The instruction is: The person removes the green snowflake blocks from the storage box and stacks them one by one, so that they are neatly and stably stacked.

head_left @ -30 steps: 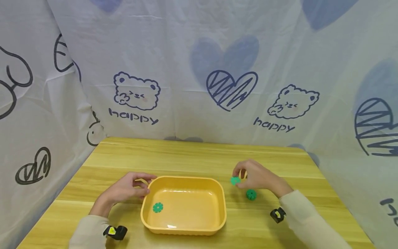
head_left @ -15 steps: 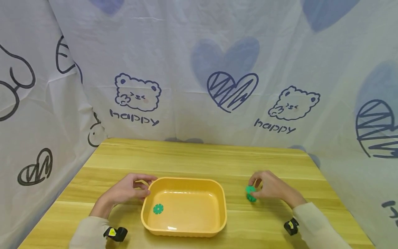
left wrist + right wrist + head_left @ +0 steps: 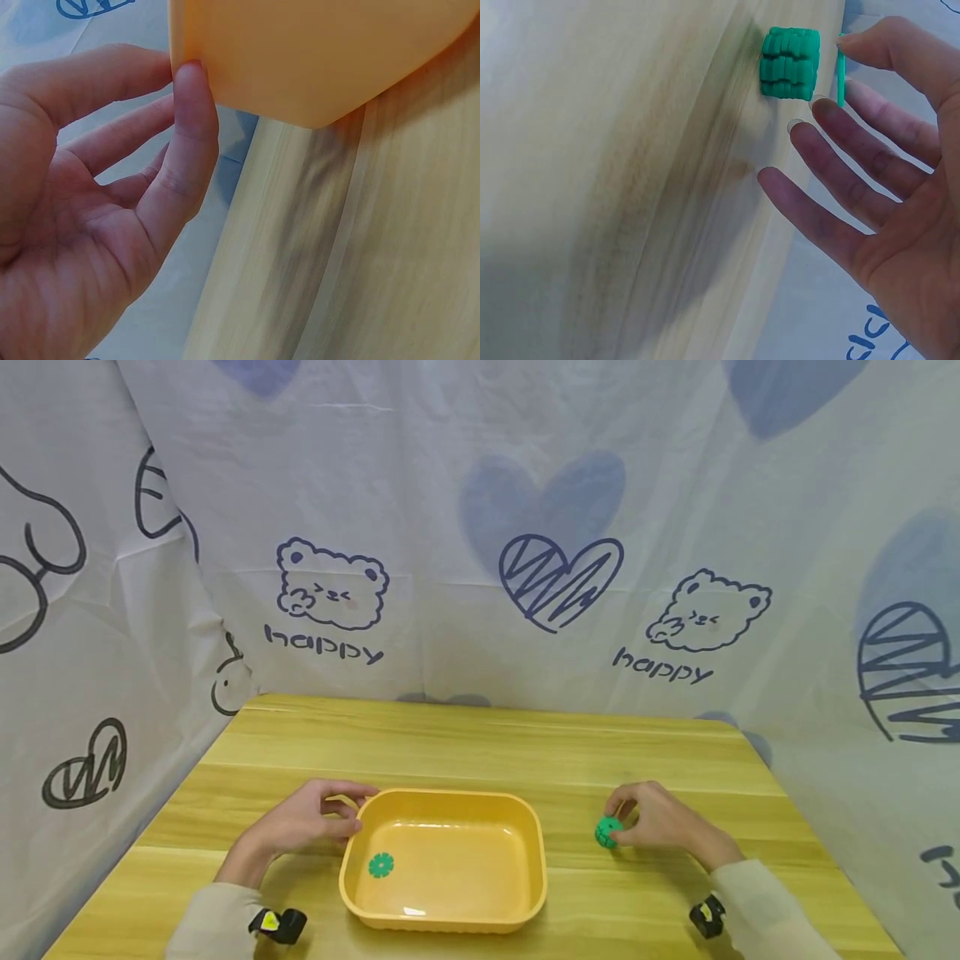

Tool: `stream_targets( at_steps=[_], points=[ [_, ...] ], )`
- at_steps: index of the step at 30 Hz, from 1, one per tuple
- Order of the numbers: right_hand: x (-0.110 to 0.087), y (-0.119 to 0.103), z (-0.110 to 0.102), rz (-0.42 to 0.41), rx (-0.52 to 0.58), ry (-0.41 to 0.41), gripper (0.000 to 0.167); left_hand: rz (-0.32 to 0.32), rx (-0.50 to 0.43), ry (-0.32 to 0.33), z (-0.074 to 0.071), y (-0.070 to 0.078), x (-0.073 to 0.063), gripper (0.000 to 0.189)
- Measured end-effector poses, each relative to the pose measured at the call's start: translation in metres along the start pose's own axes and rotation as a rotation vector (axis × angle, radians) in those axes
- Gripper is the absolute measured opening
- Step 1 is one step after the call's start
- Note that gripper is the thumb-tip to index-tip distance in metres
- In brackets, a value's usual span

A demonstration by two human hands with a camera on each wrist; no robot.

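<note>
My left hand (image 3: 303,820) holds the yellow tray (image 3: 442,921) at its far left corner, thumb and fingers against the rim and outer wall. In the left wrist view these fingers (image 3: 187,142) meet the tray wall (image 3: 285,60). My right hand (image 3: 652,817) pinches a thin green snowflake disc (image 3: 841,82) between thumb and finger, its other fingers spread loosely. Close beside that disc is a stack of green snowflake discs (image 3: 787,64), with a narrow gap between them in the right wrist view. One more green snowflake disc (image 3: 381,865) lies flat inside the tray, at the left.
The wooden table (image 3: 480,743) has rounded far corners. A white cloth (image 3: 450,610) printed with hearts and bears hangs behind it and at both sides. Black wrist cameras sit at both sleeves.
My right hand has carried its disc right and toward me, from beside the stack to right over it. The left hand and tray have stayed in place.
</note>
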State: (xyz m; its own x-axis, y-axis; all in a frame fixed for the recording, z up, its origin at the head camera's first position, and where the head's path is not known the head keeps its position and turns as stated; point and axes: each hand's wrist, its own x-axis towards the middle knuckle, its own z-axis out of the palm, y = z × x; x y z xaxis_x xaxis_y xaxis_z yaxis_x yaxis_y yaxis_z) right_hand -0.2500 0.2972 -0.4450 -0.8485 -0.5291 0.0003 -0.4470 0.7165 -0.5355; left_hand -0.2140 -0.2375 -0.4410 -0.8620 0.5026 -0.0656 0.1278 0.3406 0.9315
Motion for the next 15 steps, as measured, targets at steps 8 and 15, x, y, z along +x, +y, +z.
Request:
stream_targets(
  at_steps=[8, 15],
  points=[
    [0.0010, -0.0002, 0.0020, -0.019, 0.005, 0.002, 0.022, 0.005, 0.003, -0.003, 0.0004, 0.0006, -0.0004, 0.051],
    [0.0009, 0.0006, 0.0034, -0.025, 0.027, -0.013, 0.022, 0.001, 0.003, 0.000, 0.0005, 0.0004, -0.0001, 0.051]
  ],
)
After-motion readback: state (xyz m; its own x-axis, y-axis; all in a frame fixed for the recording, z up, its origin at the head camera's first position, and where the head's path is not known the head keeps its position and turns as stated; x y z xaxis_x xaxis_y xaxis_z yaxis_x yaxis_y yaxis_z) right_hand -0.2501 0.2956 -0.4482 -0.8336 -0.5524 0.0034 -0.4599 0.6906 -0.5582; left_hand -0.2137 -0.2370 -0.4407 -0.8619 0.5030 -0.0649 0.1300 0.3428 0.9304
